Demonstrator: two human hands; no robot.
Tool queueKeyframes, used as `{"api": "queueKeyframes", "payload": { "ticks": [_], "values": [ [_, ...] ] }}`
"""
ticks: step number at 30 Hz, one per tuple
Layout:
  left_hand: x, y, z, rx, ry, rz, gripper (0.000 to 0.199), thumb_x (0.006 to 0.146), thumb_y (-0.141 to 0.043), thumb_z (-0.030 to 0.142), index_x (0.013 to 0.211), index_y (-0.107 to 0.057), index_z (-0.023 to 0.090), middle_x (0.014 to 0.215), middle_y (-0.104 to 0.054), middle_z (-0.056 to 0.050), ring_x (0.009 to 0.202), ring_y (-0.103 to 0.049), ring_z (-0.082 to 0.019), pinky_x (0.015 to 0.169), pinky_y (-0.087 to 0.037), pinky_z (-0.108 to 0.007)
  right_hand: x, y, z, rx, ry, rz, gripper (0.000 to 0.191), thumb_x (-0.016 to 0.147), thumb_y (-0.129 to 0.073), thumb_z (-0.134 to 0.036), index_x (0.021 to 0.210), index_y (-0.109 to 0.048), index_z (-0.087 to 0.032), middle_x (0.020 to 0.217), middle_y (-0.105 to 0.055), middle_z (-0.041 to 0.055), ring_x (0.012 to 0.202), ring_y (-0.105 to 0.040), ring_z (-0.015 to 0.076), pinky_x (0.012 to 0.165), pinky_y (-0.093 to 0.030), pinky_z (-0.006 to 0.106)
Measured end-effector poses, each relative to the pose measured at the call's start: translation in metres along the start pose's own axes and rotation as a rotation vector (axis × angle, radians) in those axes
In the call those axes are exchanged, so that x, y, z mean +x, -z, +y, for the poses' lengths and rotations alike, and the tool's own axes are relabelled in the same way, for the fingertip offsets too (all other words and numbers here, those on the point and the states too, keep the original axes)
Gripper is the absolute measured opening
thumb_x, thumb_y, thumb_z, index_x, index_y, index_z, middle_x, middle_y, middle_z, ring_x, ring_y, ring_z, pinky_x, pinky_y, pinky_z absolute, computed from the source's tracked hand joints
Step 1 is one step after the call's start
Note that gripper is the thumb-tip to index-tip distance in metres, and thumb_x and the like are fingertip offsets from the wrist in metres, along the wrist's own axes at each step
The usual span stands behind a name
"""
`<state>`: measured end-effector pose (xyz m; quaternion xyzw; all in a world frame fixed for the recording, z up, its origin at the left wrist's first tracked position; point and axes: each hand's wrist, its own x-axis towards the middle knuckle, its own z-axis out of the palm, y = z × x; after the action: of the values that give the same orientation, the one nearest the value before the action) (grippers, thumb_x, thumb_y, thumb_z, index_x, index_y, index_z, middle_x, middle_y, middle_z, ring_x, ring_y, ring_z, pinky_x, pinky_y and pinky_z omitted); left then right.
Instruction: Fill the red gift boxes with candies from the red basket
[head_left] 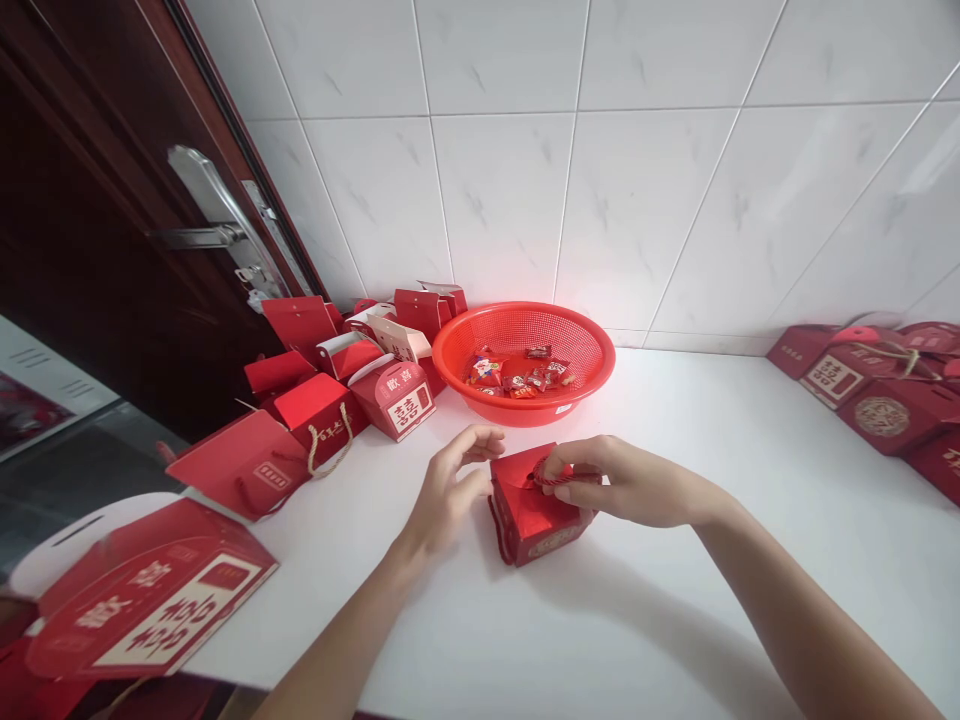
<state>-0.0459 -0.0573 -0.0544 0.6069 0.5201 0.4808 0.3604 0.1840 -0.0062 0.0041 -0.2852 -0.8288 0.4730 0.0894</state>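
Note:
A small red gift box [536, 515] stands on the white table, its top folded over and a red cord hanging down its left side. My right hand [611, 478] is at the box top, with thumb and fingers closed on the red cord handle. My left hand [454, 490] is beside the box's left edge, its fingers apart and curved, holding nothing. Behind the box is a red mesh basket [525, 408] with several wrapped candies [536, 380] in it.
Several red boxes [397, 395], some with lids up, crowd the left side of the white table [450, 620]. A larger red box [157, 590] is at the near left. More red boxes [885, 410] sit at the right. A tiled wall and a dark door stand behind.

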Motion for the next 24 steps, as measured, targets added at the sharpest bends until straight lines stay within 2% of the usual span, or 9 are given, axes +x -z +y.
{"api": "queueKeyframes", "payload": {
  "ticks": [2,4,8,10,13,17,19,21,24],
  "values": [
    [0.003,0.005,-0.002,0.058,0.065,0.034,0.032,0.066,-0.053,0.021,0.096,-0.065,0.021,0.082,-0.065,-0.002,0.085,-0.064,-0.022,0.076,-0.055,-0.034,0.0,0.0,0.0,-0.01,-0.009,0.002,0.014,0.094,-0.051,-0.026,0.086,-0.06,-0.019,0.077,-0.062,0.0013,0.068,-0.053,0.0141,0.06,-0.046,0.025],
    [0.005,0.007,-0.004,0.17,0.106,0.032,0.026,0.067,-0.055,0.022,0.091,-0.065,0.021,0.071,-0.06,0.001,0.074,-0.061,-0.02,0.068,-0.053,-0.031,0.0,-0.001,-0.001,-0.013,-0.02,0.007,0.014,0.094,-0.051,-0.026,0.087,-0.061,-0.019,0.077,-0.062,0.0014,0.068,-0.054,0.0145,0.06,-0.046,0.026],
    [0.005,0.005,-0.008,0.282,0.157,-0.054,0.028,0.072,-0.059,0.022,0.099,-0.067,0.022,0.074,-0.071,0.002,0.074,-0.068,-0.021,0.074,-0.052,-0.033,0.001,-0.001,-0.001,-0.026,-0.024,0.029,0.013,0.092,-0.051,-0.024,0.087,-0.062,-0.019,0.076,-0.062,0.0009,0.065,-0.052,0.0137,0.058,-0.044,0.025],
    [0.005,0.001,-0.01,0.254,0.16,-0.067,0.031,0.075,-0.059,0.023,0.105,-0.067,0.022,0.077,-0.075,0.001,0.078,-0.07,-0.022,0.079,-0.053,-0.034,0.001,-0.001,0.0,-0.024,-0.036,0.046,0.012,0.091,-0.051,-0.022,0.086,-0.061,-0.019,0.076,-0.061,0.0004,0.064,-0.053,0.0133,0.058,-0.044,0.025],
    [0.004,-0.003,-0.009,0.1,0.168,-0.044,0.032,0.077,-0.06,0.024,0.108,-0.066,0.02,0.072,-0.072,0.001,0.078,-0.07,-0.021,0.082,-0.053,-0.035,0.0,0.0,0.001,-0.006,-0.068,0.054,0.013,0.092,-0.05,-0.022,0.086,-0.06,-0.019,0.076,-0.06,0.0002,0.064,-0.056,0.0133,0.057,-0.044,0.024],
    [0.007,-0.006,0.0,-0.261,0.321,-0.028,0.032,0.077,-0.063,0.031,0.107,-0.062,0.018,0.071,-0.065,0.003,0.069,-0.067,-0.016,0.074,-0.053,-0.031,0.0,0.0,0.002,0.003,-0.077,0.053,0.014,0.093,-0.049,-0.022,0.087,-0.06,-0.018,0.079,-0.062,0.001,0.066,-0.058,0.0138,0.059,-0.045,0.025],
    [0.008,-0.005,0.004,-0.357,0.405,-0.059,0.032,0.077,-0.064,0.035,0.105,-0.06,0.019,0.076,-0.065,0.003,0.062,-0.064,-0.013,0.067,-0.052,-0.027,-0.001,-0.001,0.002,-0.004,-0.073,0.051,0.014,0.093,-0.049,-0.022,0.085,-0.06,-0.019,0.079,-0.062,0.0009,0.066,-0.059,0.0141,0.059,-0.045,0.025],
    [0.009,-0.001,0.006,-0.337,0.435,-0.097,0.032,0.079,-0.066,0.038,0.103,-0.058,0.019,0.076,-0.064,0.003,0.054,-0.062,-0.011,0.06,-0.049,-0.025,0.0,-0.001,0.001,-0.018,-0.069,0.054,0.013,0.093,-0.049,-0.022,0.084,-0.059,-0.019,0.078,-0.062,0.0004,0.066,-0.058,0.0141,0.058,-0.045,0.025],
    [0.008,0.012,0.006,-0.175,0.451,-0.194,0.033,0.083,-0.067,0.044,0.103,-0.06,0.019,0.066,-0.061,0.006,0.041,-0.055,-0.01,0.048,-0.044,-0.023,0.0,-0.002,0.001,-0.026,-0.072,0.056,0.013,0.092,-0.05,-0.022,0.084,-0.058,-0.019,0.076,-0.061,-0.0004,0.064,-0.057,0.0135,0.057,-0.043,0.024]
  ]
}}
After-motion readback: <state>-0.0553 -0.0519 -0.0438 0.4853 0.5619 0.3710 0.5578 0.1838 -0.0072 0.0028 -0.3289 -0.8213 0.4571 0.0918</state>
